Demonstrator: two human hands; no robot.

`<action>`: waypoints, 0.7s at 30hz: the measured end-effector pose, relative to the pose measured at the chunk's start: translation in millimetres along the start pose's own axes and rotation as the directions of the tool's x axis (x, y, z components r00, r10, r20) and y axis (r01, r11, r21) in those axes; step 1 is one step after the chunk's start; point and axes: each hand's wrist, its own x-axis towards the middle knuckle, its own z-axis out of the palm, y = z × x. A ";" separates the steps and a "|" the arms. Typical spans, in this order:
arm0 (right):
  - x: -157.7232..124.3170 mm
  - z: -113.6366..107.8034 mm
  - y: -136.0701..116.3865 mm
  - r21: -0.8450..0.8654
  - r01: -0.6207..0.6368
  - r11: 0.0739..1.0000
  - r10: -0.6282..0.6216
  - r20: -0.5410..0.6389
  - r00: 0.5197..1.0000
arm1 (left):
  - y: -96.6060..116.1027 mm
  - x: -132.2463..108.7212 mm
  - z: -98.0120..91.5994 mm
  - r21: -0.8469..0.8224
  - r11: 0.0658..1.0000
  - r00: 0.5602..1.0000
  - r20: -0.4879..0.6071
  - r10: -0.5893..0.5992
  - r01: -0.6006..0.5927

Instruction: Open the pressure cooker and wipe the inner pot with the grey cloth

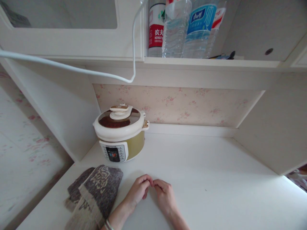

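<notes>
Both hands are low in the middle of the view, over the white countertop (203,166), with their fingertips meeting. My left hand (140,190) is closed, its fingers curled and the thumb pressed to them; anything between them is too small to make out. My right hand (164,195) is closed in the same way and touches the left at the fingertips. A folded grey patterned cloth (103,185) with a pale fringe lies beside my left forearm. Behind the cloth stands a green and white electric cooker (135,145) with its lid on.
Above the counter, an open shelf (216,64) holds several plastic bottles (176,32). A white cable (72,67) hangs across the upper left. Cabinet panels border the counter on the left and right. A tiny speck lies right of my hands.
</notes>
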 end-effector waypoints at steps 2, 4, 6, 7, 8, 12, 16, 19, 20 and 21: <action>0.1 0.0 -0.6 -0.007 0.001 1.000 -0.001 -0.003 1.000 | -0.6 0.3 0.0 -0.003 1.000 1.000 0.000 0.003 -0.003; 0.4 0.1 -0.7 -0.017 0.003 1.000 -0.003 -0.005 1.000 | -1.4 0.3 -0.3 -0.003 1.000 1.000 0.000 0.006 -0.006; 0.7 0.2 -0.6 -0.022 0.006 1.000 -0.006 -0.008 1.000 | -2.3 0.2 -0.6 -0.004 1.000 1.000 0.003 0.008 -0.008; 0.7 0.3 -0.6 -0.022 0.007 1.000 -0.008 -0.008 1.000 | -2.8 0.1 -0.8 -0.005 1.000 1.000 0.005 0.012 -0.012; 0.6 0.3 -0.7 -0.019 0.010 1.000 -0.010 -0.005 1.000 | -3.3 0.2 -1.0 -0.007 1.000 1.000 0.008 0.018 -0.018; 0.3 0.4 -0.9 -0.012 0.002 1.000 -0.002 0.007 1.000 | -4.5 1.4 -1.1 -0.010 1.000 1.000 0.011 0.021 -0.020; 0.6 0.6 -0.5 -0.011 -0.005 1.000 0.005 0.006 1.000 | -4.0 2.2 -0.7 -0.013 1.000 1.000 0.002 0.002 -0.002; 0.7 0.7 0.1 -0.007 0.003 1.000 -0.003 -0.001 1.000 | -2.9 1.7 -0.7 -0.012 1.000 1.000 -0.001 -0.003 0.003; 0.6 0.8 0.2 -0.007 0.003 1.000 -0.003 -0.003 1.000 | -2.6 1.4 -0.7 -0.010 1.000 1.000 -0.002 -0.002 0.002; 0.5 0.9 0.4 -0.008 0.003 1.000 -0.003 -0.005 1.000 | -2.4 1.1 -0.8 -0.008 1.000 1.000 -0.002 -0.002 0.002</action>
